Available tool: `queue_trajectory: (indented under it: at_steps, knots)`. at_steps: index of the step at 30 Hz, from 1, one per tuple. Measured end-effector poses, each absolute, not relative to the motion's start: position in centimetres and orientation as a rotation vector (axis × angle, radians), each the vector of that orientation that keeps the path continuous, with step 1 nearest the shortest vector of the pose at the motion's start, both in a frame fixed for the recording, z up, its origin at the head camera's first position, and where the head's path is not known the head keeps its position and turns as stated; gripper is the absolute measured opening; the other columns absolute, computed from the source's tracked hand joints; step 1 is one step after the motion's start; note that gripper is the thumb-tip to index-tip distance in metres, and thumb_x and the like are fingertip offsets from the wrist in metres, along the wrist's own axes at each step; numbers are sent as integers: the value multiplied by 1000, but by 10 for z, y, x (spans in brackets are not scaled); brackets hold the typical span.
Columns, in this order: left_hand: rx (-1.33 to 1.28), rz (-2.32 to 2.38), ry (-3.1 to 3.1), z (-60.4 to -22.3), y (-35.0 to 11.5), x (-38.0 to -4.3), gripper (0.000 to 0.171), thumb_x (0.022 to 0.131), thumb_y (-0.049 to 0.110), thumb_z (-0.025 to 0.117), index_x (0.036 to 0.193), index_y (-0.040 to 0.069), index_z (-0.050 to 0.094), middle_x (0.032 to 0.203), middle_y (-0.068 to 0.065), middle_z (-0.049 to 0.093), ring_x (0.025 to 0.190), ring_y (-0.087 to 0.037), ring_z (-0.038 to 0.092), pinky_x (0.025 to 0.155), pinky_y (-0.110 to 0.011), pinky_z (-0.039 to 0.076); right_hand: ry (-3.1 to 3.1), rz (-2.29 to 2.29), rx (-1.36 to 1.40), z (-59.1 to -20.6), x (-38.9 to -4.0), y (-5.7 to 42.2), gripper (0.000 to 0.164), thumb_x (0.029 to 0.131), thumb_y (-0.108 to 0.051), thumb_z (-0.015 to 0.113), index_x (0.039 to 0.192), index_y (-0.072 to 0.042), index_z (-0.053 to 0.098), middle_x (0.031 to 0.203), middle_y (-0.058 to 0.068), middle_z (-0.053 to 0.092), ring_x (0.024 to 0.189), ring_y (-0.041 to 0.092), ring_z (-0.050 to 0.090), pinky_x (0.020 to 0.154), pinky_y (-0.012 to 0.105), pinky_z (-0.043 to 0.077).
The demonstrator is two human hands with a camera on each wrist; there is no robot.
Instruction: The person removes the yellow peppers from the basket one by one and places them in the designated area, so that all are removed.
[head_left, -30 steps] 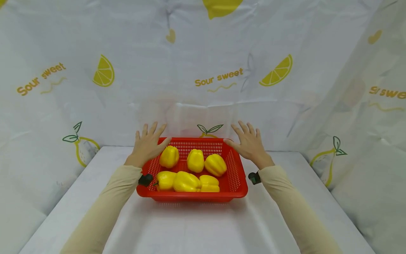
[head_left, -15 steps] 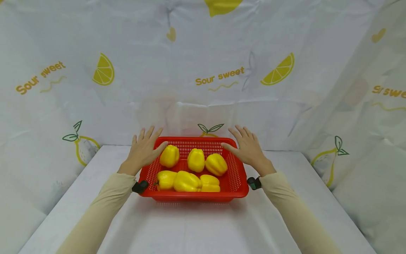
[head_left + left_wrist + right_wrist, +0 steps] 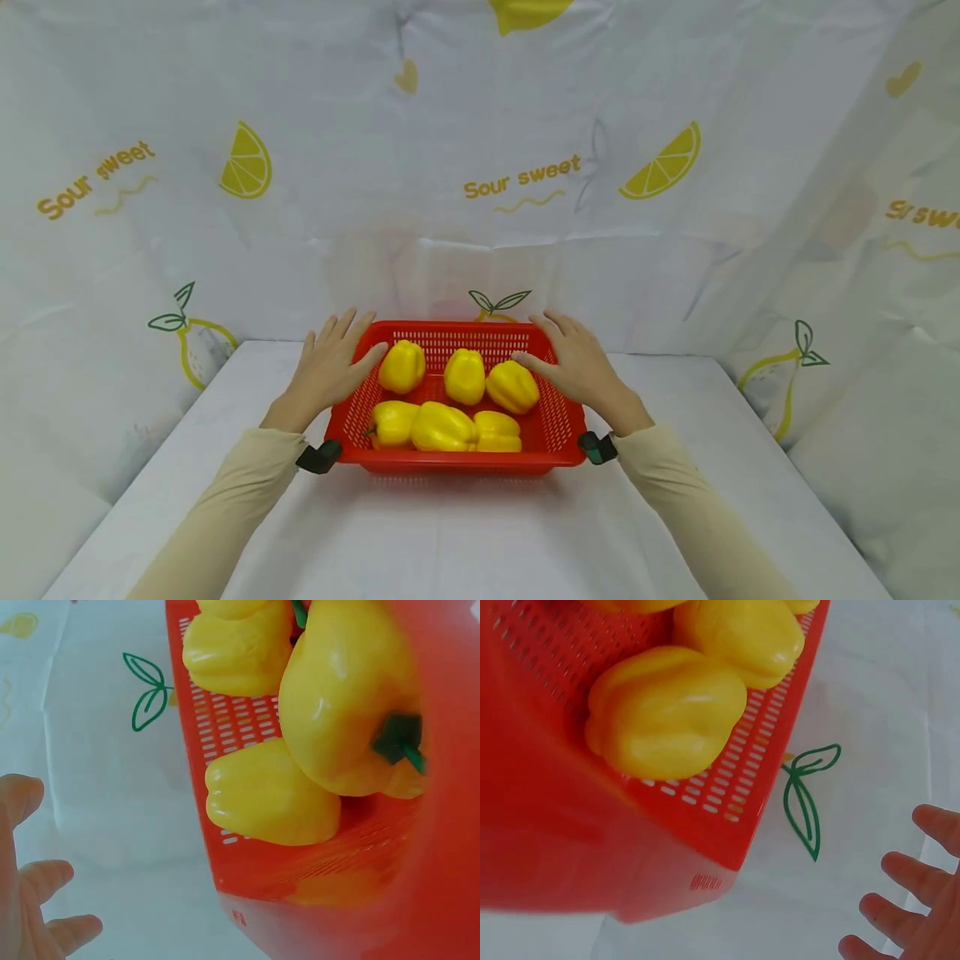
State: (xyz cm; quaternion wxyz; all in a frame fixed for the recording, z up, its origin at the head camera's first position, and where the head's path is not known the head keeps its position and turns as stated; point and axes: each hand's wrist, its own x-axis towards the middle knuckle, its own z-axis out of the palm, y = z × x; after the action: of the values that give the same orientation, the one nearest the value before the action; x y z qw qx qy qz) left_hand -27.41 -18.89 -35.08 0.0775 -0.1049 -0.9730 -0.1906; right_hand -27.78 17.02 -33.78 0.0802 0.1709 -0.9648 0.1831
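Observation:
A red plastic basket with slotted walls sits mid-table, holding several yellow bell peppers. Beside and above its left end is my left hand, fingers spread and holding nothing. My right hand hovers at the right end, its thumb reaching over the inside of the basket near a pepper. In the left wrist view, the left fingertips are apart from the basket wall. The right wrist view likewise has the right fingers off to the side of the basket, touching nothing there.
White cloth printed with lemons and lettering hangs close behind the basket and along both sides. The white tabletop extends in front of the basket and to either side.
Both hands have come down and back a little toward the body along the basket's ends. The left hand has shifted left, and the right slightly inward. The basket and peppers stay put.

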Motion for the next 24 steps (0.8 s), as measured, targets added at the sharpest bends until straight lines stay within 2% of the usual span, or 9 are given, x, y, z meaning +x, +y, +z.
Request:
queue_trajectory:
  at_steps: [8,17,24]
  knots:
    - [-326,-606,-2900,-353,-192,-262,70,101,50,43,157,14,26,163,-24,21,148,-52,15,115,-76,7,-2881,587,586,-337,-265,161,80,92,-60,56,154,-15,35,159,16,34,146,40,31,118,63,28]
    - [-318,-683,-2873,-358,-194,-253,69,100,48,46,156,12,29,162,-24,23,148,-51,16,115,-75,8,-2864,630,625,-334,-252,151,82,90,-60,60,151,-10,39,156,15,39,144,37,36,116,60,34]
    - [-336,-705,-2803,-367,-197,-245,66,100,44,49,154,9,33,159,-25,29,146,-49,25,115,-75,14,-2855,681,653,-331,-236,144,79,90,-58,62,150,-12,42,155,13,41,143,35,37,114,61,36]
